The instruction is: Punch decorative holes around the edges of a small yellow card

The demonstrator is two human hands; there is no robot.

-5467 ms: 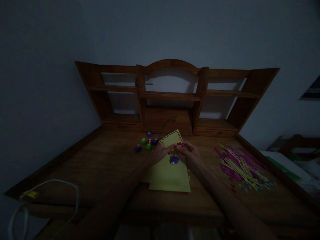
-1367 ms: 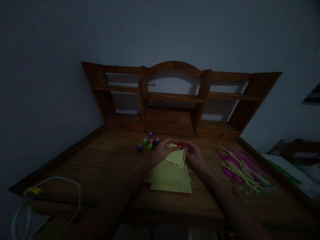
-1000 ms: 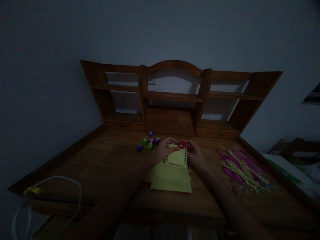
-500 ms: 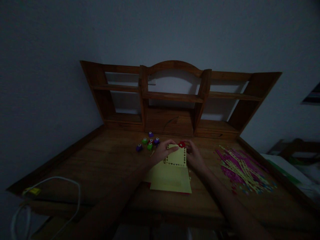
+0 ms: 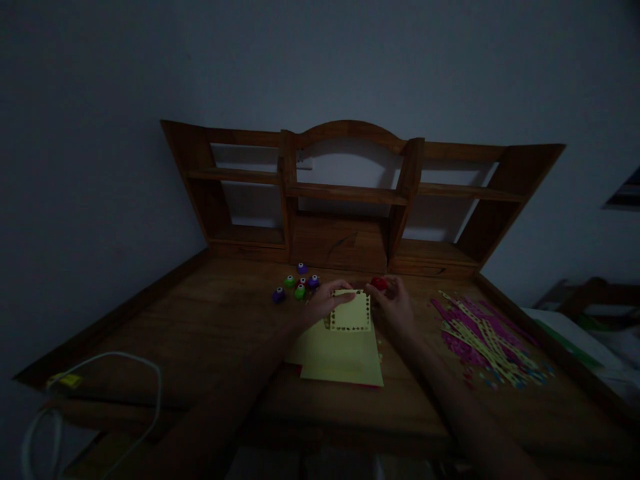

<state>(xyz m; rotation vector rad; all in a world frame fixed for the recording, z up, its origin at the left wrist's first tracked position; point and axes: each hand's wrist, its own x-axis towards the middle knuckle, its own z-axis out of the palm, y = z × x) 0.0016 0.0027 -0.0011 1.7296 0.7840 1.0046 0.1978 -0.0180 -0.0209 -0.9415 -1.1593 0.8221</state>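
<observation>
Left hand (image 5: 327,303) pinches the yellow card (image 5: 351,315) near 11 o'clock, likely to steady it; right hand (image 5: 396,307) grips the red punch (image 5: 379,283) off its 1 o'clock corner (hands apart), presumably clearing the edge.

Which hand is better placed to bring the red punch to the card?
Probably the right hand: it holds the red punch close beside the card, while the left hand is occupied holding the card.
</observation>
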